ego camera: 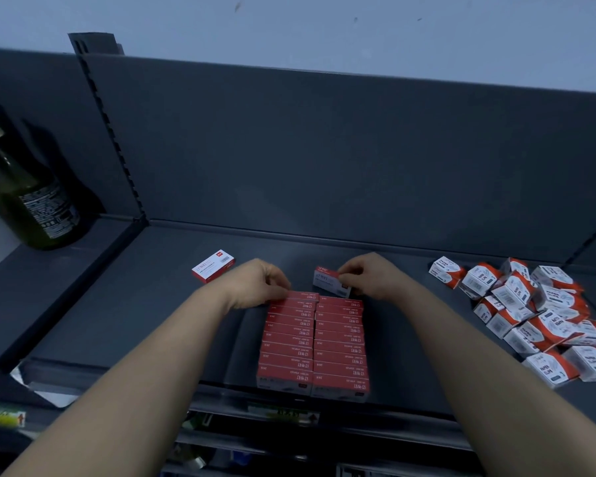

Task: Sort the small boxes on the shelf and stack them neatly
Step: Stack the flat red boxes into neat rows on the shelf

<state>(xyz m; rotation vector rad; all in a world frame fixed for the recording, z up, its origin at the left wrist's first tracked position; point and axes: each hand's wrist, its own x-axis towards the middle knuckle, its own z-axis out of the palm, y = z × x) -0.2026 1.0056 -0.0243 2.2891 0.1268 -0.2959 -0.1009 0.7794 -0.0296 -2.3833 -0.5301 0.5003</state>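
Left of the left hand's fingers, a loose red-and-white box [213,270] lies alone on the shelf [152,297], barcode up. The left hand [258,280] curls its fingers onto the end box [300,297] of the left row [288,339], apparently steadying it. Just to the right, the right hand [369,277] pinches a tilted box [329,282] beyond the right row [341,346]. It should go down flat, edges flush with its neighbour. Farther right sits a heap of white-and-orange boxes [537,315]. All the printing is too blurred to read.

1. The right hand [369,275] pinches a tilted small box [328,283] just beyond the red rows [313,342].
2. The left hand [258,280] pinches the farthest box [301,296] of the left row.
3. A loose box [213,266] lies left of it, and white-orange boxes [537,315] lie well right of both hands.
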